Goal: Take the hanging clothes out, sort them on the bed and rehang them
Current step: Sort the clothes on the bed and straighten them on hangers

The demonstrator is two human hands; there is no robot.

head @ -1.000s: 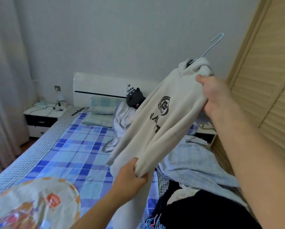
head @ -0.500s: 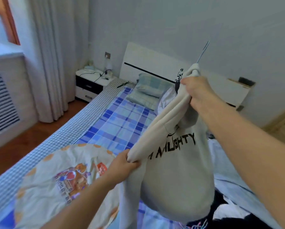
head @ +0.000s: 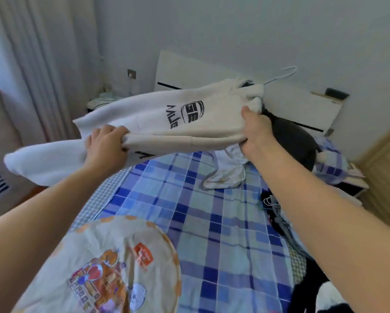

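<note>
Now hoodie (head: 167, 123) swung flat above bed (head: 212, 211); left hand (head: 106, 145) and right hand (head: 255, 129) both gripping it.

1. There is one view only, taken from the person's head, so nothing is shared with a second camera.
2. It looks forward and down over the bed (head: 223, 222), toward the headboard (head: 212, 73) in the upper middle of the frame.
3. It sits close: both forearms run in from the lower corners.
4. The wide lens takes in the curtain (head: 42, 64) at upper left and a wooden wardrobe (head: 388, 166) at the right edge.
</note>
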